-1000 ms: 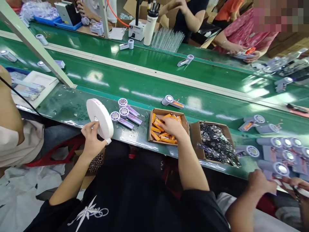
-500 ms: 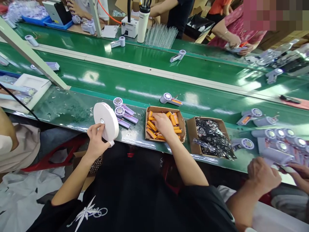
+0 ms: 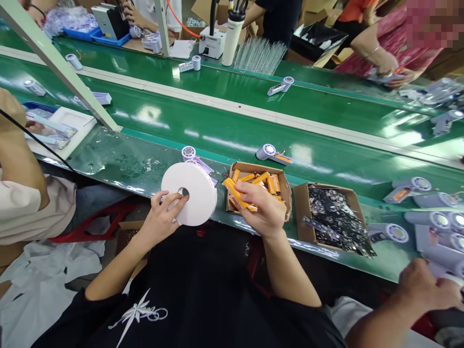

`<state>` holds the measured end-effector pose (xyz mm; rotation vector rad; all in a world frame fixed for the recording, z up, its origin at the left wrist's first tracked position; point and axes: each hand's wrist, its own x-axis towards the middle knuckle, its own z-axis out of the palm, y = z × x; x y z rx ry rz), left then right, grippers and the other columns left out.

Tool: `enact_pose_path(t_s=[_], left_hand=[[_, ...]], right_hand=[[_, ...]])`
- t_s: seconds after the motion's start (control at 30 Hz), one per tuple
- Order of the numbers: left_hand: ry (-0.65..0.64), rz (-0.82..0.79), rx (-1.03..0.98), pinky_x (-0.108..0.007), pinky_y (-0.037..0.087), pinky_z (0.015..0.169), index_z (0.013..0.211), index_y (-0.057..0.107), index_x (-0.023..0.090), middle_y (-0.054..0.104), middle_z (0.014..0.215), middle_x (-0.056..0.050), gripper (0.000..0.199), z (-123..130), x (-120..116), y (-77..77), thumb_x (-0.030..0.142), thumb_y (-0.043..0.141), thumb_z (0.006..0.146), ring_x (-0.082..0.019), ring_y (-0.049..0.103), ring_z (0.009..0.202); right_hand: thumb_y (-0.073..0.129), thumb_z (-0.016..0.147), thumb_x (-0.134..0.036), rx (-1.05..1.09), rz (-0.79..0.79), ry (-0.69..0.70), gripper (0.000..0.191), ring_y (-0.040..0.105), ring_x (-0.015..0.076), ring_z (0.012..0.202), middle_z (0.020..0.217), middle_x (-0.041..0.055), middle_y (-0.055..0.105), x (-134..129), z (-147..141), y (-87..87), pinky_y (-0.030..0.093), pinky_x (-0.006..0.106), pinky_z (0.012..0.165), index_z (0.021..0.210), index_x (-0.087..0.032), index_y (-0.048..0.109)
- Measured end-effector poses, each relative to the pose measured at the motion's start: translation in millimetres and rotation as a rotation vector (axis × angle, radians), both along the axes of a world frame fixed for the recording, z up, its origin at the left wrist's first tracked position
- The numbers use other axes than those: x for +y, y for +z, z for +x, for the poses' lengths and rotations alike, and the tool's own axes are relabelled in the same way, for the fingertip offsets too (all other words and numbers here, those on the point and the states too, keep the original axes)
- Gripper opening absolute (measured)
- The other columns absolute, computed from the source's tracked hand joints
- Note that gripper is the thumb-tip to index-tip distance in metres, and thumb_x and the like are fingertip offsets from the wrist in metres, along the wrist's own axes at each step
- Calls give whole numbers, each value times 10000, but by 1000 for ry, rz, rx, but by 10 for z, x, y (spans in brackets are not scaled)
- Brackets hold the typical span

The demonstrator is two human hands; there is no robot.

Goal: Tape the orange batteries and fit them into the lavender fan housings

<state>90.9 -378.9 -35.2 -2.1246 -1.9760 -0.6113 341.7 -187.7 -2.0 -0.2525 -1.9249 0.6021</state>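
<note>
A large white roll of tape (image 3: pixel 197 193) is held by my left hand (image 3: pixel 163 215), with fingers at its centre hole. My right hand (image 3: pixel 263 208) pinches an orange battery cell (image 3: pixel 235 192) above the near left part of a cardboard box (image 3: pixel 289 198). More orange cells (image 3: pixel 274 183) lie inside that box. Behind the roll, purple fan bodies (image 3: pixel 189 153) rest on the bench, partly hidden by it.
Right of the cells stands a box (image 3: pixel 302 212) of black circuit boards (image 3: pixel 333 212). Purple fans (image 3: pixel 391 233) crowd the bench further right, near a co-worker's hand (image 3: pixel 416 285). A fan (image 3: pixel 268 152) lies on the green belt (image 3: pixel 224 130). A slanted metal post (image 3: pixel 68 72) rises at left.
My right hand has lifted out of the box with an orange cell. My left hand has turned the roll to face me and brought it right, nearer the box. The view has shifted left.
</note>
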Motion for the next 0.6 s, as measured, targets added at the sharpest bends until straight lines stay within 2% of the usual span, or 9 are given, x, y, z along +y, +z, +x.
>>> enact_pose_path(t_s=[0.03, 0.1, 0.27, 0.37, 0.43, 0.47, 0.53, 0.6], left_hand=[[-12, -15, 0, -498, 410, 1151, 1442, 625, 187, 665, 1295, -134, 710, 9, -10, 18, 39, 672, 749, -369, 436, 1330], [-30, -30, 8, -498, 405, 1155, 1439, 627, 171, 665, 1306, -133, 724, 18, -24, 45, 21, 666, 731, -372, 428, 1330], [-47, -34, 9, -499, 395, 1152, 1424, 640, 159, 675, 1315, -129, 718, 31, -37, 75, 19, 669, 721, -372, 426, 1313], [-4, -46, 1, -480, 415, 1106, 1424, 651, 176, 681, 1323, -119, 707, 55, -41, 79, 37, 674, 731, -355, 454, 1254], [17, -53, 15, -475, 422, 1074, 1429, 658, 195, 688, 1331, -108, 703, 74, -43, 77, 49, 672, 741, -341, 474, 1210], [23, -54, 23, -474, 423, 1058, 1427, 664, 195, 692, 1332, -107, 697, 82, -44, 75, 56, 673, 744, -337, 479, 1192], [42, -50, 41, -477, 424, 1031, 1422, 675, 190, 701, 1329, -109, 681, 95, -44, 74, 69, 682, 752, -334, 483, 1165], [76, -47, 67, -498, 413, 1033, 1432, 678, 206, 709, 1329, -110, 668, 98, -45, 84, 86, 692, 774, -336, 482, 1151]], right_hand=[[806, 868, -43, 0, 110, 0, 407, 799, 265, 1072, 1164, 49, 828, -9, -13, 11, 699, 431, 901, 1176, -300, 741], [775, 889, -24, -1, 233, -6, 421, 800, 262, 1053, 1148, 45, 832, -5, -31, 8, 713, 419, 838, 1200, -305, 744], [739, 917, -28, 28, 303, -1, 406, 788, 259, 1070, 1186, 44, 824, -8, -23, -113, 717, 407, 787, 1219, -298, 758], [748, 897, -18, 71, 258, -26, 444, 778, 266, 1071, 1214, 29, 816, -128, -35, -274, 710, 421, 789, 1215, -327, 764], [735, 907, -28, 47, 126, -1, 454, 772, 268, 1071, 1195, 16, 821, -259, -69, -393, 703, 446, 833, 1213, -361, 766], [714, 933, -56, 54, 11, 9, 438, 768, 269, 1083, 1204, 20, 818, -326, -90, -441, 696, 463, 868, 1233, -372, 759], [665, 999, -169, 137, -305, 27, 401, 755, 276, 1147, 1325, 55, 772, -430, -120, -493, 679, 493, 930, 1341, -374, 709], [663, 1025, -320, 179, -653, 74, 423, 728, 291, 1237, 1476, 103, 681, -452, -119, -473, 663, 497, 986, 1447, -342, 643]])
